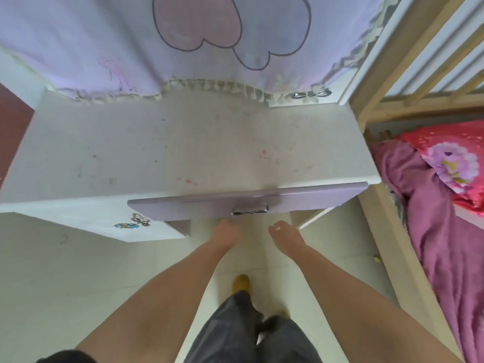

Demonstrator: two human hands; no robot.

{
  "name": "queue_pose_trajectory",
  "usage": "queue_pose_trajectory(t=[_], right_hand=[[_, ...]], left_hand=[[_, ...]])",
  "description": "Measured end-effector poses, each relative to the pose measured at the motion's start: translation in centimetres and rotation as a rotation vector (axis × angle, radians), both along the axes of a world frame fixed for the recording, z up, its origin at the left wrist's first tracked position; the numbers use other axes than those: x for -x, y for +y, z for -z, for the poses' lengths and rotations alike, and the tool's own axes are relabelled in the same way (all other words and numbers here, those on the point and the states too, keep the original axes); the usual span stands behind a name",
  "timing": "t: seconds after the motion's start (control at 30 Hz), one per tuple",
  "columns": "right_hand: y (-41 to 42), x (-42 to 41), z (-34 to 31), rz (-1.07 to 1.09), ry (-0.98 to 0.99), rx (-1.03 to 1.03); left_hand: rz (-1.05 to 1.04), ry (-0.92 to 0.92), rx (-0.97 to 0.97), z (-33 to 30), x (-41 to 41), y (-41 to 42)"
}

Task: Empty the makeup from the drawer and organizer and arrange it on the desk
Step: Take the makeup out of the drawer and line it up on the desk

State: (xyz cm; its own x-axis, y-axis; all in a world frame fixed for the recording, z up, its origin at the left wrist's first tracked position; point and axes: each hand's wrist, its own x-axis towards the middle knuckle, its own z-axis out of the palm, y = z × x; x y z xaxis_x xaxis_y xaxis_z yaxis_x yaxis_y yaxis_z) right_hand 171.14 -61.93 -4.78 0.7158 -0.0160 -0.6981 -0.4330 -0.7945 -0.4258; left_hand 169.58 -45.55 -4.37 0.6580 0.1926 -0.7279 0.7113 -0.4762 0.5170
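A white desk [146, 153] with faint pink stains stands in front of me. Its lilac drawer front [301, 199] runs under the front edge, with a silver handle [250, 210] in the middle. The drawer looks shut or barely pulled out; no contents show. My left hand [226, 231] is just below the handle, its fingertips hidden under the drawer front. My right hand [284, 235] hangs a little to the right and lower, fingers loosely curled, holding nothing. No makeup or organizer is in view.
A lilac cloth with heart shapes [183, 40] covers the back of the desk. A white cabinet door with a butterfly knob [140, 220] is at lower left. A wooden bed frame [377, 205] with pink bedding [445, 231] stands on the right. My legs stand on pale floor tiles [65, 284].
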Motion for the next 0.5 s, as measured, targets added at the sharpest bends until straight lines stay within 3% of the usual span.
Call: queue_pose_trajectory(t=[0.13,0.23,0.5], right_hand=[[1.9,-4.2,1.5,0.262,0.086,-0.232],[2.4,-5.3,2.3,0.407,0.148,-0.341],[2.0,-5.7,4.0,0.412,0.089,-0.387]], left_hand=[[-0.389,0.073,0.267,1.1,-3.2,-0.3],[-0.525,0.103,0.365,2.0,-4.3,-0.3],[-0.879,0.046,0.509,3.7,-3.9,-1.8]])
